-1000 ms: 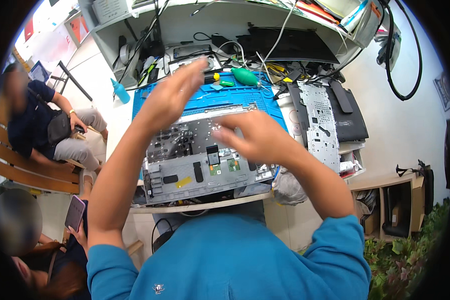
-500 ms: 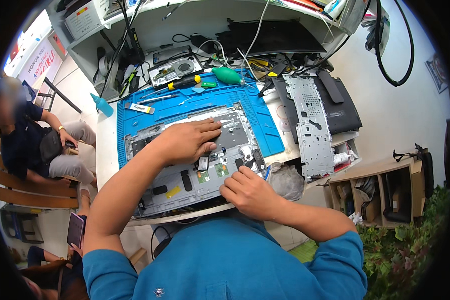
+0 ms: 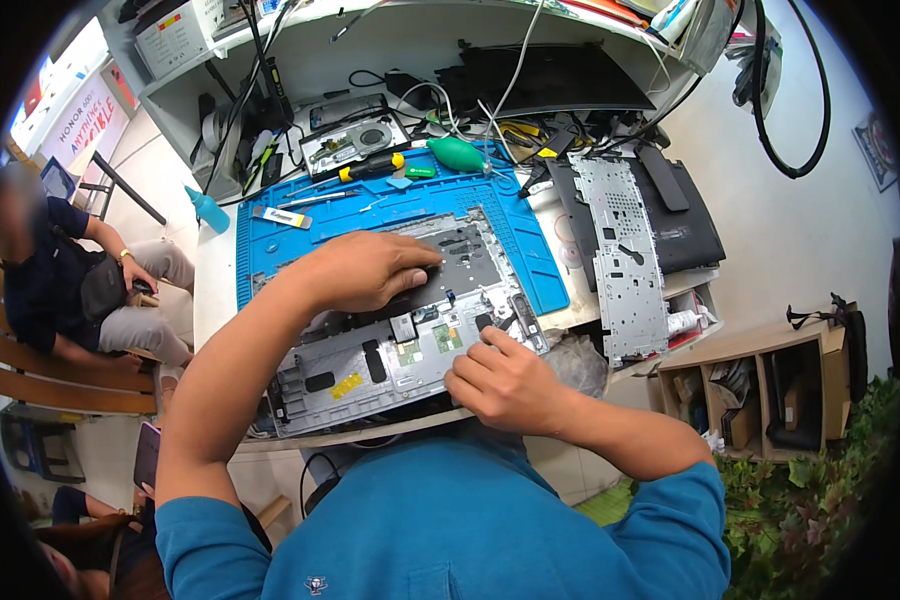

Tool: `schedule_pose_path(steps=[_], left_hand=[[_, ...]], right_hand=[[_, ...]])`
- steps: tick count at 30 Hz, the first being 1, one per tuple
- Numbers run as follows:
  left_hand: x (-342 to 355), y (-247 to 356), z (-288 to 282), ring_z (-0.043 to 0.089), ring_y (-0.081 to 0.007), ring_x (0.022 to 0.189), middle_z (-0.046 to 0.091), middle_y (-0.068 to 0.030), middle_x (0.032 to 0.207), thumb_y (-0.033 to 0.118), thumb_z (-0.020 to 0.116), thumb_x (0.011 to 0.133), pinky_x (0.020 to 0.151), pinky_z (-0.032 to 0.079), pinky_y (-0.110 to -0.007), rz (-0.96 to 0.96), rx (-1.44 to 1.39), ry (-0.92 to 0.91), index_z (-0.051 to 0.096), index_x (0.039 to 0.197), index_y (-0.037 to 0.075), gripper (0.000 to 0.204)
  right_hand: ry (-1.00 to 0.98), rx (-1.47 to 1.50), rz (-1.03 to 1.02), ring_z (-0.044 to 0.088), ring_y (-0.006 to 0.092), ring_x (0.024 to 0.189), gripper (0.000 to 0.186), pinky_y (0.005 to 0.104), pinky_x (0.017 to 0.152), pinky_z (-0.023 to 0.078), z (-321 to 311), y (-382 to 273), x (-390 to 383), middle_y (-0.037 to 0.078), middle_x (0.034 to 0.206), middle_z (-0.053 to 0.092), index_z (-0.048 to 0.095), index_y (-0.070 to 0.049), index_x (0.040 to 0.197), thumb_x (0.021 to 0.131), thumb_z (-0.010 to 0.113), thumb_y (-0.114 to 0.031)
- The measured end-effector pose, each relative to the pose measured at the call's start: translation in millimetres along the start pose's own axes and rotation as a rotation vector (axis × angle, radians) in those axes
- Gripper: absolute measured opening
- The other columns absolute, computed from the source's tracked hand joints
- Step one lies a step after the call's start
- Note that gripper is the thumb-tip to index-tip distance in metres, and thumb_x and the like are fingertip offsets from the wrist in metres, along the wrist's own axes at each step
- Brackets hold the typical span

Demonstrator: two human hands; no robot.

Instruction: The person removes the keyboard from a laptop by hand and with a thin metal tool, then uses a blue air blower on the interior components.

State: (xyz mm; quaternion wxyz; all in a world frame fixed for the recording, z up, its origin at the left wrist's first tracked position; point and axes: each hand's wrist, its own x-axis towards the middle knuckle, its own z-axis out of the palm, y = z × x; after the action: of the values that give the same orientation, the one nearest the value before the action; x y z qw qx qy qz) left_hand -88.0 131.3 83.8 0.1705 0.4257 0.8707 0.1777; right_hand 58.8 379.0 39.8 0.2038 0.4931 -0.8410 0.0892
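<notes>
A grey laptop chassis lies inside-up along the bench's front edge, partly on the blue work mat. Its yellow sticker, black pads and green circuit patches show. My left hand rests over the dark panel in its upper part, fingers together and stretched out, thumb apart. It hides the chassis middle. At the right front part my right hand is closed, index finger and thumb pinched beside a small black part. What the pinch holds, if anything, I cannot make out.
On the blue mat lie a yellow-black screwdriver and a green air blower. A perforated metal plate sits on dark panels at right. A blue bottle stands left. A seated person is beyond the bench's left side.
The chassis has shifted slightly to the right. My left hand has drawn back a little with its fingers bent more. My right hand stays near the same corner, still closed.
</notes>
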Motion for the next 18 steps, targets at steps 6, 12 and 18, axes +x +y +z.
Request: schedule_pose_path(steps=[6, 12, 18], left_hand=[[-20, 12, -31, 0.060, -0.0397, 0.137, 0.064, -0.0219, 0.149, 0.057, 0.049, 0.109, 0.116, 0.047, -0.047, 0.019, -0.135, 0.085, 0.061, 0.149, 0.006, 0.066], [-59, 67, -90, 0.069, -0.0419, 0.124, 0.066, -0.0247, 0.144, 0.054, 0.083, 0.085, 0.105, 0.055, -0.046, 0.079, 0.065, -0.115, 0.059, 0.149, 0.002, 0.085], [-43, 81, -116, 0.072, -0.0406, 0.105, 0.072, -0.0227, 0.128, 0.015, 0.068, 0.078, 0.093, 0.058, -0.048, 0.023, 0.236, -0.074, 0.065, 0.138, 0.005, 0.061]], right_hand=[[0.066, -0.013, -0.054, 0.061, 0.0221, 0.080, 0.012, 0.0403, 0.086, 0.052, -24, 15, 17, 0.004, 0.083, 0.059, 0.065, -0.007, 0.085, 0.079, 0.064, -0.017], [0.201, 0.011, -0.012, 0.062, 0.0256, 0.081, 0.014, 0.0408, 0.086, 0.051, -65, 41, 55, 0.006, 0.082, 0.058, 0.065, -0.005, 0.087, 0.075, 0.068, -0.011], [0.399, -0.055, 0.003, 0.066, 0.0282, 0.087, 0.013, 0.0423, 0.092, 0.051, -78, 87, 91, 0.006, 0.090, 0.068, 0.071, -0.005, 0.094, 0.082, 0.072, -0.009]])
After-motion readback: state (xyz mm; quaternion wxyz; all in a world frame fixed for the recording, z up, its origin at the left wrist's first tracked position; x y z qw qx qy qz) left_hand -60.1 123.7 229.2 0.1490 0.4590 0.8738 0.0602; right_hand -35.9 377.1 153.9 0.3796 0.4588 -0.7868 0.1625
